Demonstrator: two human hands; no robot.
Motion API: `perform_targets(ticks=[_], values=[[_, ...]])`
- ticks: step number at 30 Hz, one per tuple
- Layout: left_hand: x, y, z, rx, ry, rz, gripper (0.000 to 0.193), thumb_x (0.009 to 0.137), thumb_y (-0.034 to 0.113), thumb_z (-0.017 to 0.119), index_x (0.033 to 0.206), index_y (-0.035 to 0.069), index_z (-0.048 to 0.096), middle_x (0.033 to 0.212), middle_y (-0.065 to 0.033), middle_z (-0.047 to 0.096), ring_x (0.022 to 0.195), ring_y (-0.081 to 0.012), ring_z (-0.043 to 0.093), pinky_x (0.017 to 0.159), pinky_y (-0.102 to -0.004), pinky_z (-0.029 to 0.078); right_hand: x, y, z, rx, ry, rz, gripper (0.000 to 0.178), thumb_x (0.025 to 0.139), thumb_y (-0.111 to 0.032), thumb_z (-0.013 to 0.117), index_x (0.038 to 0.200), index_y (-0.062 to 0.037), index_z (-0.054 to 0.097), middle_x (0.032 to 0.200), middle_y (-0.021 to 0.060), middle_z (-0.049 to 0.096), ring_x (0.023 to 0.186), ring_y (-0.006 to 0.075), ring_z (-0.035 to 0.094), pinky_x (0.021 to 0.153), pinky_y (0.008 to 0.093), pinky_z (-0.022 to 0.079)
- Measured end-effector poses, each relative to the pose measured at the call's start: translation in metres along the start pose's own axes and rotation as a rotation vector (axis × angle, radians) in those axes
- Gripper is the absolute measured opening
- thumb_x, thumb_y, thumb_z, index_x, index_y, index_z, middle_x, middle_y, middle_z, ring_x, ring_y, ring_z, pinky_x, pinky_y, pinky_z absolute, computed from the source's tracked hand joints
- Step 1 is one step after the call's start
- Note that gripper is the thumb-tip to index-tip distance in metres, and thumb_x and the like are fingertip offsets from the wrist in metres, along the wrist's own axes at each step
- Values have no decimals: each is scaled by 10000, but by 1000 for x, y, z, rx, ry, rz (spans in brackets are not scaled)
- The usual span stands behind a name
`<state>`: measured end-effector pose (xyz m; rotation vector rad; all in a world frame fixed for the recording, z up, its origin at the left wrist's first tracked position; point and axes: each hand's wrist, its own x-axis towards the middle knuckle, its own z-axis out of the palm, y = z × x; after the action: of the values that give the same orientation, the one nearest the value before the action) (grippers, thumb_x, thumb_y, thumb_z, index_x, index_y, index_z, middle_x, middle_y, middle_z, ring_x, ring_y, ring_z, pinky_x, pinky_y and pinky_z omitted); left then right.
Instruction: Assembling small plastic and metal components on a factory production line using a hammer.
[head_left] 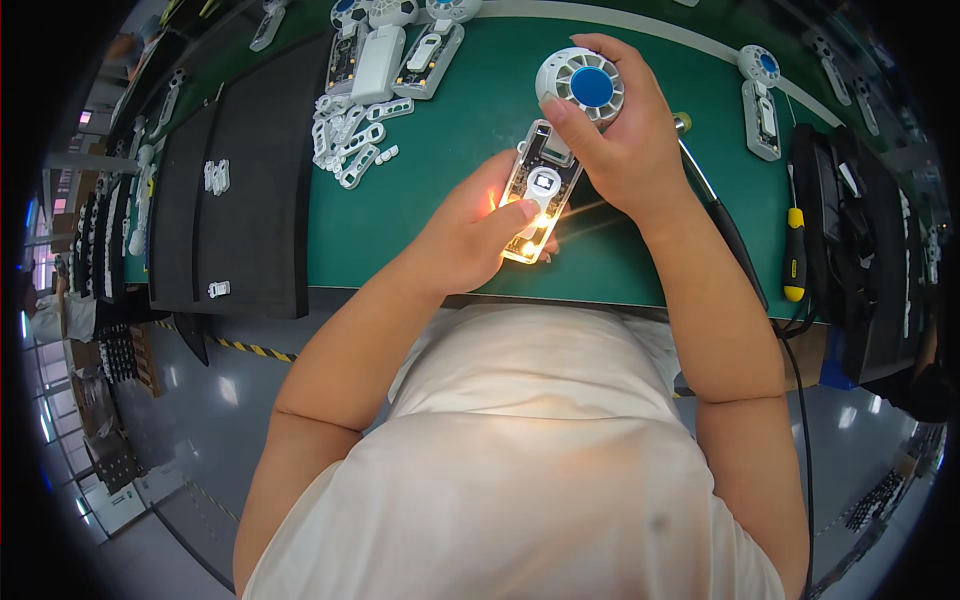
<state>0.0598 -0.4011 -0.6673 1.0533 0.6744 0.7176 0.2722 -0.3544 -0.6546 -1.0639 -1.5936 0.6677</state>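
Over the green mat, both of my hands hold a handheld fan with a round white head [553, 72] and a blue centre. My left hand [460, 225] grips the handle [556, 158], its thumb pressed on the white oval control part. The handle's casing shows a circuit board, and bright yellow-orange lights glow at its lower end. My right hand [640, 140] is closed round the fan head, thumb on the near side and fingers over the far edge. Whether the head and handle are joined is hard to tell, as the right thumb and fingers cover part of that area.
Several similar fans [430, 60] lie at the back left beside a pile of white plastic parts [345, 140]. A black foam tray [260, 200] sits left. To the right are another fan [761, 120], a corded tool [735, 235], a yellow-black screwdriver [795, 255] and a black tray [865, 290].
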Motion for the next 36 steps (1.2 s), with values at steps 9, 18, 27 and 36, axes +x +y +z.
perform_targets(ticks=[9,18,27,36], values=[[8,4,2,9,20,-38,459,1061,103,511,1510,20,456,1209,-150,685,898,-220,740,796,-382,637,5,5,-9,-195,2,-89,652,957,-232,835,1496,-28,529,1211,135,712,1098,205,705,943,335,587],[30,-4,0,-431,39,149,558,1112,259,566,1596,30,412,1414,-147,630,1233,-269,672,1049,-425,567,-10,-35,4,-38,-339,305,1064,886,-267,839,1695,50,224,1455,304,632,1336,437,646,1119,426,516],[-28,31,1,1181,81,377,727,939,292,816,1541,10,524,1558,-232,521,1493,-423,477,1217,-521,432,162,55,-64,-557,-122,330,819,838,-228,777,1538,50,455,1342,332,683,1251,472,676,1072,475,538],[-70,-4,-20,1400,174,483,476,843,223,843,1268,49,720,1315,-159,686,1280,-372,643,1079,-510,538,301,195,-125,-1252,12,149,527,1037,-502,602,1187,-17,742,1248,259,741,1211,480,687,1078,522,546]])
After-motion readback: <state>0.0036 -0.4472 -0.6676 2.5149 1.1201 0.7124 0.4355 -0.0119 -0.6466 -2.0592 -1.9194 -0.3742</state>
